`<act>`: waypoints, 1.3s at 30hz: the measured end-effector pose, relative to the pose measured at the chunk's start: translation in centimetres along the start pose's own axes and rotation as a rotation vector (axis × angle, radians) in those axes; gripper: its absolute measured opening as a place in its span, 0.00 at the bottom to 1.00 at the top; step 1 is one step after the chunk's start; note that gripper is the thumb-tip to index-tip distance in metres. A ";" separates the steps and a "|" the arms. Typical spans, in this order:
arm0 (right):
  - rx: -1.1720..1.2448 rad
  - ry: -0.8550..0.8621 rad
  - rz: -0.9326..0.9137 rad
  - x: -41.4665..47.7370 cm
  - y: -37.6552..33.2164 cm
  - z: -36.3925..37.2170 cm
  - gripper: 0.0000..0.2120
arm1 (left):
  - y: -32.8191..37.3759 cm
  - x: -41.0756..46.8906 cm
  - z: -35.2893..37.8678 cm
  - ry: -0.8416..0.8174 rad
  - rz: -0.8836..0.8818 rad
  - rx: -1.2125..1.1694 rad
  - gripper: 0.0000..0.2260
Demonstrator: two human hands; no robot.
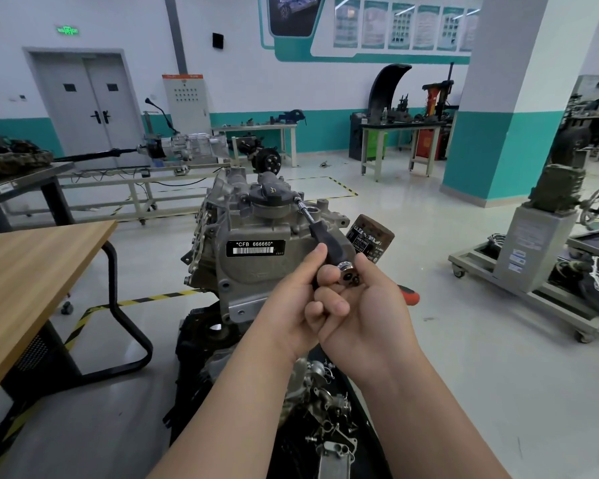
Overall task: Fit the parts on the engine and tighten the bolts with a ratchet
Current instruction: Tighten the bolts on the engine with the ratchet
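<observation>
Two bare hands meet in the head view, just in front of the grey cast-metal engine (256, 233). The engine stands between a light wooden tabletop (32, 264) on the left and pale floor on the right. The left hand (287, 305) has its thumb and curled fingers round the black-handled driver (325, 243). The driver's chrome shaft slants up to the engine's top edge, beside the round black filler cap (269, 195). The right hand (370, 316) wraps its fingers round the red-handled chrome ratchet (408, 294). The ratchet's head sits at the driver's butt end, and its red grip pokes out past the palm to the right. A rusty brown cylindrical oil filter (370, 236) juts from the engine's right side. Loose silver metal parts (325, 409) lie on a dark surface below the forearms.
</observation>
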State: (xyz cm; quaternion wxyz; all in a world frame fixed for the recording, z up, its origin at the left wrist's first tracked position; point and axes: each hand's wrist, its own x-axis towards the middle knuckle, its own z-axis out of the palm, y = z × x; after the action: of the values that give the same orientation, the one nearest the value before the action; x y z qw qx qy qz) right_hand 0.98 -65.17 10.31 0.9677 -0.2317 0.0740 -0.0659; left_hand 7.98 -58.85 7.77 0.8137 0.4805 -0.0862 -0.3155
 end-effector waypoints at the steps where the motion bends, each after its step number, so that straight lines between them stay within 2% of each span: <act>1: -0.036 0.005 0.000 0.0 0.0 0.0 0.15 | 0.1 -0.2 0.0 0.000 -0.008 0.004 0.16; 6: -0.225 0.029 0.004 0.0 -0.2 -0.3 0.17 | 0.2 -0.6 0.3 0.033 -0.018 0.014 0.25; 9: -0.423 0.059 -0.066 0.1 -0.4 -0.5 0.17 | 0.0 -0.3 0.4 0.082 0.007 0.045 0.28; 11: -0.656 0.113 -0.150 0.2 -0.4 -0.7 0.18 | 0.0 -0.3 0.7 0.111 0.013 0.072 0.29; 14: -1.129 0.207 -0.288 0.3 -0.7 -0.7 0.18 | 0.2 -0.4 1.2 0.138 0.007 0.072 0.27; 16: -1.347 0.206 -0.380 0.2 -0.8 -0.4 0.17 | 0.4 -0.6 1.3 0.134 0.011 0.030 0.21; 18: -1.535 0.202 -0.450 0.1 -0.8 0.0 0.22 | 0.7 -0.9 1.4 0.145 0.014 -0.006 0.12; 22: -1.941 0.256 -0.526 -0.2 -0.8 1.1 0.30 | 0.9 -1.0 1.1 0.123 0.015 -0.048 0.13; 26: -2.293 0.298 -0.605 -0.3 -0.8 1.8 0.31 | 0.8 -0.6 0.8 0.028 0.017 -0.112 0.14; 28: -2.306 0.279 -0.594 0.0 -0.7 1.8 0.30 | 0.7 -0.6 0.7 0.020 0.008 -0.136 0.15; 30: -2.158 0.228 -0.565 0.3 -0.8 1.6 0.29 | 0.6 -0.6 0.8 0.023 0.020 -0.126 0.18; 33: -1.668 0.144 -0.490 0.6 -0.9 0.8 0.21 | 0.5 -0.9 1.1 0.083 0.048 -0.086 0.17; 35: -1.348 0.168 -0.417 0.6 -0.6 0.4 0.13 | 0.4 -0.8 1.2 0.114 0.024 -0.067 0.18; 39: -0.945 0.163 -0.306 0.9 0.5 0.0 0.14 | 0.5 -0.8 1.0 0.132 -0.007 -0.062 0.15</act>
State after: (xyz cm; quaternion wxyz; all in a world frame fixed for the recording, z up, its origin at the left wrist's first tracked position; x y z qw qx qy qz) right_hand 1.89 -64.90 10.02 0.7273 -0.6470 0.1363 -0.1841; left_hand 7.14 -58.97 8.82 0.8311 0.4750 -0.0209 -0.2885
